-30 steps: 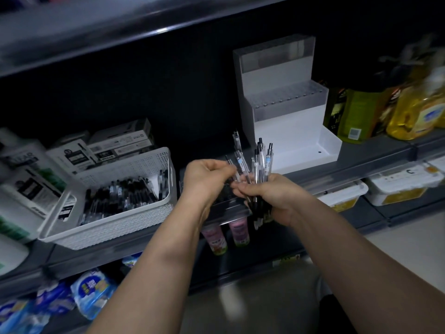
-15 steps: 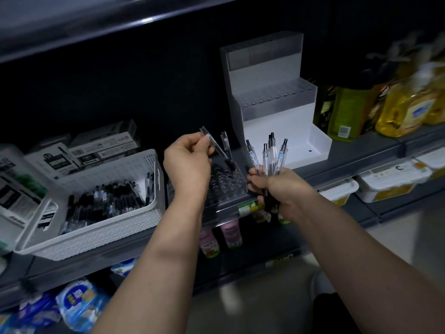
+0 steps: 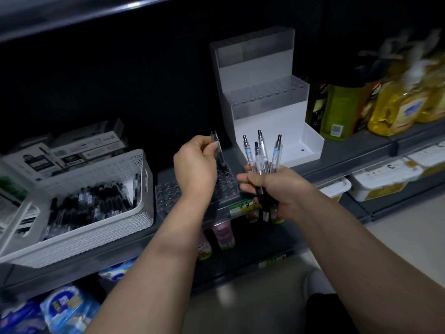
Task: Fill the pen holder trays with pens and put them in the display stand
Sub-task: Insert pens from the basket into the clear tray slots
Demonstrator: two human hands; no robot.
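The left hand [image 3: 195,165] pinches 1 clear pen [image 3: 220,156] upright over the holder tray [image 3: 168,194] on the shelf, seemingly aiming for a hole. The right hand [image 3: 272,186] clutches a bunch of pens [image 3: 276,154] just beside, ready stock. The display stand [image 3: 262,97] sits behind.

This is a shop aisle, dimly lit. Dark metal shelves [image 3: 349,151] run in tiers, and a green-and-white price label [image 3: 242,206] is fixed to one front edge. Goods sit grouped by kind: yellow bottles [image 3: 395,109] beside a green bottle [image 3: 339,109], white tubs [image 3: 382,179] below them, small pink bottles [image 3: 222,233] and blue wrapped packs [image 3: 65,307] lower down. At the left, boxed stationery [image 3: 79,150] stands behind a white basket [image 3: 96,237] of pens [image 3: 96,203], near a stepped white display stand [image 3: 265,124].
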